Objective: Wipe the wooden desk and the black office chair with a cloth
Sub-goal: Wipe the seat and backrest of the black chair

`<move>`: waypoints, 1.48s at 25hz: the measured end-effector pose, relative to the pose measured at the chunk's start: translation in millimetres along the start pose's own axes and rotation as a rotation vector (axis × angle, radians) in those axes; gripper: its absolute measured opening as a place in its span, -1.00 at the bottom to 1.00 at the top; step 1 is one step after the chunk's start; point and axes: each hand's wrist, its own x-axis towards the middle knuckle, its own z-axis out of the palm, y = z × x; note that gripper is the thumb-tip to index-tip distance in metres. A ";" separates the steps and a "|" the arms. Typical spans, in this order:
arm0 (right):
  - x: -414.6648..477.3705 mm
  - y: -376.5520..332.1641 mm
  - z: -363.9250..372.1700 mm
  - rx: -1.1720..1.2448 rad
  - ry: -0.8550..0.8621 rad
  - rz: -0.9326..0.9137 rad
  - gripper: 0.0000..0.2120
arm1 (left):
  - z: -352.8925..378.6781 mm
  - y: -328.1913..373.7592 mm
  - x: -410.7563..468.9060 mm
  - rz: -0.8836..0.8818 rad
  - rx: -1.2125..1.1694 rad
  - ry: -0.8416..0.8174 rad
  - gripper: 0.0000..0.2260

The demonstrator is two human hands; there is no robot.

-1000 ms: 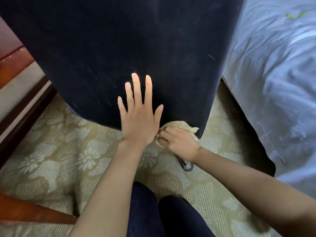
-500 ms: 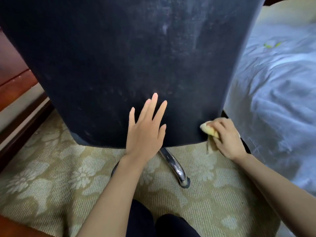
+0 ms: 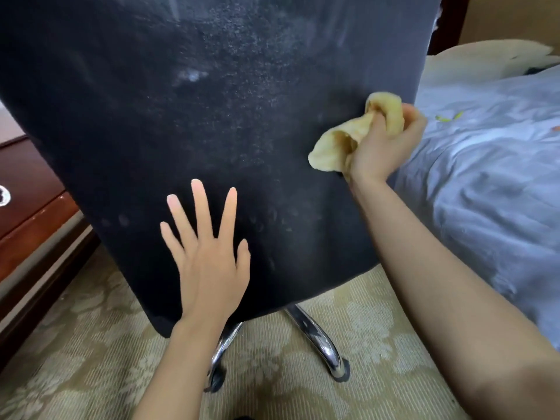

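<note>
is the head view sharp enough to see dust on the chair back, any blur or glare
Head view: pale dust specks and smears show clearly on the chair back; the left hand pressed flat is crisp, the right hand gripping the yellow cloth is slightly motion-blurred; bright highlights on the chrome legs; wide-angle bending at the edges.

Single head-worn wide-angle view, looking forward and down. Sitting very close to black office chair backrest [image 3: 212,131], which is filling most of upper frame. Both forearms entering from bottom edge; left hand [image 3: 209,262] and right hand [image 3: 385,147] lying within near range. Patterned carpet [image 3: 91,359] showing along bottom, bed [image 3: 491,192] at right edge, wooden furniture [image 3: 27,201] at left edge. No second view overlapping.
</note>
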 end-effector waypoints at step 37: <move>-100.6 -24.7 53.3 -0.191 -0.887 -1.305 -0.66 | 1.0 -94.5 -0.8 -0.582 -0.674 0.051 0.06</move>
